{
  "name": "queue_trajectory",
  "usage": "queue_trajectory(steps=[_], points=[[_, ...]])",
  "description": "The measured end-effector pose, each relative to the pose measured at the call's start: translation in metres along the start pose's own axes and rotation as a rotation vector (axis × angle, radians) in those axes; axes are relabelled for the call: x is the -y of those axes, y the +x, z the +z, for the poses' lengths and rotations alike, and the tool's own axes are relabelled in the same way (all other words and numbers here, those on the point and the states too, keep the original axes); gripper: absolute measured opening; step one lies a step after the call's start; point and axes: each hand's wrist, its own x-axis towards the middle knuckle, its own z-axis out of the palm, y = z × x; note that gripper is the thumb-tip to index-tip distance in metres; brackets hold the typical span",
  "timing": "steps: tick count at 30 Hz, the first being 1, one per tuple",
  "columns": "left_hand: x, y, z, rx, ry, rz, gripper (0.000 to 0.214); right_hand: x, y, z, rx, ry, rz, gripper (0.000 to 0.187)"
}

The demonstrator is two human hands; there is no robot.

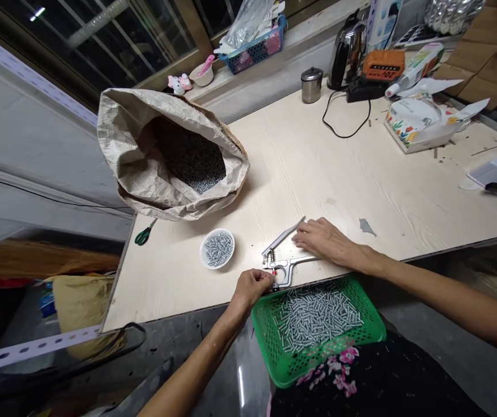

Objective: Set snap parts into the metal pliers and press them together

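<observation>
Silver hand-press pliers (291,267) lie at the table's front edge, their upper lever (284,236) raised and a spring and a red part at the head. My left hand (252,286) pinches at the jaws; whatever is between its fingertips is too small to make out. Over the lower handle, beside the raised lever, my right hand (329,242) is loosely bent, with no held thing visible in it. A white bowl (203,258) of small metal pieces stands left of the pliers. Below the edge, a green basket (270,362) carries many short ribbed metal pieces.
A large woven sack (120,150) of metal pieces stands open at the left back. Green-handled scissors (143,235) lie near the left edge. Further back are a metal canister (311,87), a kettle (344,52), a black cable (348,136) and a tissue pack (420,124).
</observation>
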Motion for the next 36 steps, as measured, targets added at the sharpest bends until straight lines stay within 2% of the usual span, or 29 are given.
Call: queue_trajectory(steps=[2, 7, 12, 20, 24, 28, 33, 36], points=[[0.002, 0.001, 0.000, -0.019, 0.019, -0.003, 0.034, -0.007, 0.016, 0.002, -0.040, -0.097, 0.025, 0.016], [-0.001, 0.001, -0.001, -0.032, 0.030, -0.027, 0.034, -0.022, 0.059, 0.019, -0.003, -0.241, -0.076, 0.016], [-0.006, 0.000, -0.002, -0.015, 0.045, -0.051, 0.035, -0.020, 0.078, 0.024, -0.010, -0.295, -0.133, 0.017], [-0.008, 0.001, -0.002, 0.027, 0.065, -0.054, 0.038, -0.020, 0.074, 0.027, -0.046, -0.321, -0.163, 0.019], [-0.007, -0.002, 0.001, -0.016, 0.040, -0.069, 0.036, -0.024, 0.069, 0.030, -0.040, -0.197, -0.096, 0.013], [0.000, -0.004, 0.007, -0.061, 0.010, -0.028, 0.032, -0.031, 0.064, 0.029, -0.010, -0.102, -0.111, 0.012], [0.005, -0.001, 0.004, -0.033, 0.019, -0.026, 0.032, -0.031, 0.058, 0.021, 0.031, -0.178, -0.124, 0.015], [0.003, -0.002, 0.000, -0.011, 0.068, 0.010, 0.033, -0.025, 0.048, 0.013, -0.032, -0.255, -0.126, 0.021]])
